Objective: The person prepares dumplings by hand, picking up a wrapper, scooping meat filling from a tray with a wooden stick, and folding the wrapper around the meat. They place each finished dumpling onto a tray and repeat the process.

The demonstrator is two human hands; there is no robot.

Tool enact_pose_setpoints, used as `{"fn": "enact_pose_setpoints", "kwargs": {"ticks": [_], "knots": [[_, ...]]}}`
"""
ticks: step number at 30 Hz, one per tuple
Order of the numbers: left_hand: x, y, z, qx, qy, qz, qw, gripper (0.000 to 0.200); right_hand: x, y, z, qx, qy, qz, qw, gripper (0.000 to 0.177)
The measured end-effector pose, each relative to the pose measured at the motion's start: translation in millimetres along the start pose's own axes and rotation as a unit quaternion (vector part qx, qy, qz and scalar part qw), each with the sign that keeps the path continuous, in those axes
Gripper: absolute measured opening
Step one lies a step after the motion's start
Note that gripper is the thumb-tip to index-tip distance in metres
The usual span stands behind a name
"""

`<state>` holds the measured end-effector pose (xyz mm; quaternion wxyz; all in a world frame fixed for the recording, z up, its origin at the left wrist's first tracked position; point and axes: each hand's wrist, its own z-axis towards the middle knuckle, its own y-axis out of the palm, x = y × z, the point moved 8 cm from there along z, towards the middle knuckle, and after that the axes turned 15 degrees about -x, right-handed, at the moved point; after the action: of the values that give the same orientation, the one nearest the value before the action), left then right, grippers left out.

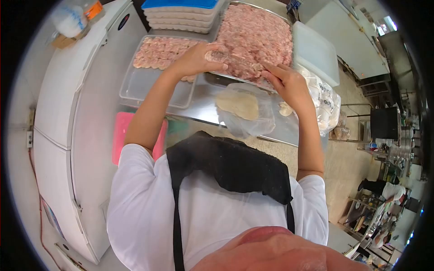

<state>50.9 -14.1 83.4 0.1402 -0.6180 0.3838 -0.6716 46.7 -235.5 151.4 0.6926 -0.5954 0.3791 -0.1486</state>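
Observation:
My left hand [197, 60] is over the near left side of a metal tray [261, 7] of pink minced meat [255, 34]. Its fingers curl around something greyish and wet-looking that I cannot make out. At the tray's near right side, my right hand [288, 83] has its fingers pinched together over the meat, and what they hold is hidden. Below the tray, a pale round stack of dough wrappers [237, 104] lies on a clear plastic bag [266, 118]. Rows of pinkish filled dumplings [162, 52] sit in a translucent plastic tray [156, 90] to the left.
Stacked white trays [181, 20] under a blue lid [180, 3] stand at the back left. A translucent lidded container [316, 52] and printed plastic bags [324, 101] line the right side. Beside the metal table are a pink bin [122, 131] and a white freezer [90, 90].

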Motion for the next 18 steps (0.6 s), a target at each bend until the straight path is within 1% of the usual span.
{"fn": "enact_pose_setpoints", "kwargs": {"ticks": [3, 4, 6, 7, 8, 9, 11, 13, 15, 16, 18], "knots": [[-16.5, -20.0, -24.0, 0.000, 0.036, -0.008, 0.999, 0.072, -51.2, 18.3, 9.9, 0.049, -0.051, -0.042, 0.997, 0.025], [-18.5, -26.4, -32.5, -0.001, 0.038, -0.002, 0.999, 0.071, -54.1, 26.9, 19.4, 0.036, -0.060, -0.038, 0.997, 0.026], [-21.3, -37.3, -49.8, 0.000, 0.039, 0.010, 0.999, 0.068, -63.7, 20.2, 25.6, 0.003, -0.031, -0.044, 0.999, 0.027], [-32.0, -42.8, -58.1, 0.020, 0.022, 0.005, 1.000, 0.066, -72.3, 14.9, 30.3, -0.012, -0.018, -0.047, 0.999, 0.027], [-44.9, -45.6, -65.6, 0.038, 0.005, 0.001, 0.999, 0.064, -79.1, 10.6, 31.6, -0.016, 0.005, 0.002, 1.000, 0.028], [-50.2, -50.2, -74.1, 0.054, -0.012, -0.005, 0.998, 0.062, -91.3, 13.1, 34.9, -0.003, -0.029, 0.006, 1.000, 0.028], [-51.8, -55.7, -82.6, 0.020, 0.014, -0.093, 0.995, 0.064, -115.3, 26.6, 40.3, 0.023, -0.094, 0.013, 0.995, 0.029], [-57.6, -60.2, -92.0, 0.017, 0.027, -0.134, 0.990, 0.067, -111.9, 60.4, 55.2, -0.030, -0.072, 0.064, 0.995, 0.032], [-78.0, -68.2, -100.5, 0.053, 0.025, -0.123, 0.991, 0.068, -101.1, 77.3, 66.1, -0.070, -0.049, 0.123, 0.989, 0.035], [-88.3, -72.5, -106.6, 0.071, 0.023, -0.116, 0.990, 0.067, -99.2, 75.6, 64.9, -0.073, -0.039, 0.151, 0.985, 0.035], [-114.1, -79.4, -126.3, 0.098, 0.018, -0.095, 0.991, 0.062, -69.8, 85.1, 57.0, -0.063, 0.007, 0.240, 0.969, 0.035]]}}
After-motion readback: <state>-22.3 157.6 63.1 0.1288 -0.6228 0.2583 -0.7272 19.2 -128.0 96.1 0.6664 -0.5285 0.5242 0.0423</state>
